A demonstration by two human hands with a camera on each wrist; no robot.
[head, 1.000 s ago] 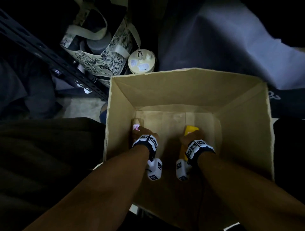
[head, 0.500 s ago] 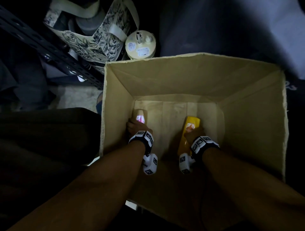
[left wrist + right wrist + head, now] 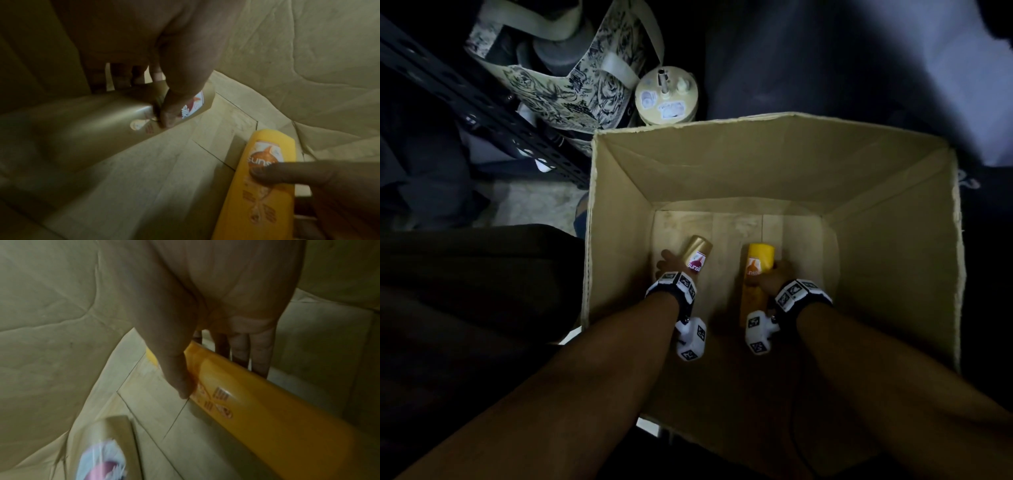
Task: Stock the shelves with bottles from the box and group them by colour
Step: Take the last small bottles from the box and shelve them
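Gold bottle (image 3: 697, 257) and yellow bottle (image 3: 755, 274) lay on the floor of the box (image 3: 774, 164), well apart. The left hand (image 3: 667, 266) clasped the gold one, thumb across its label; the right hand (image 3: 774, 278) wrapped the yellow one, fingers behind, thumb in front. Taking one colour per hand probably kept them sorted for shelving. Beyond the box's far rim stood a tote (image 3: 571, 89) and a rack (image 3: 482, 113).

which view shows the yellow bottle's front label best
Left wrist: the yellow bottle faces the camera there, logo readable, with the right hand's thumb across it. The head view shows it small and dim. The right wrist view shows only its back, with small print.
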